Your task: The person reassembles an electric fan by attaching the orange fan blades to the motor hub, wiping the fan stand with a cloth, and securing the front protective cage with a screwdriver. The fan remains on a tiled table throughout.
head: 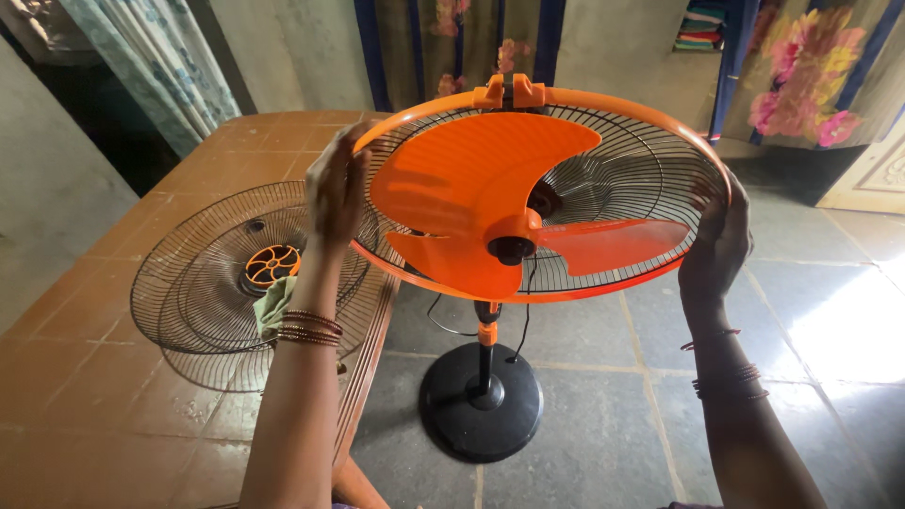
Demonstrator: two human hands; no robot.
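Note:
An orange pedestal fan stands on the floor with its front grille off, its orange blades (481, 193) bare inside the rear wire guard (613, 179). My left hand (337, 188) grips the orange rim (603, 99) at its left side. My right hand (718, 240) holds the same rim at its right side. The removed front wire grille (193, 283) with an orange centre cap (271, 265) lies flat on the brown table, just left of my left forearm. A green cloth (272, 303) sits under that grille beside my wrist.
The brown plastic table (85, 396) fills the left half of the view. The fan's black round base (481, 401) and cord rest on the grey tiled floor. Curtains and a flowered cloth hang behind; sunlight falls on the floor at the right.

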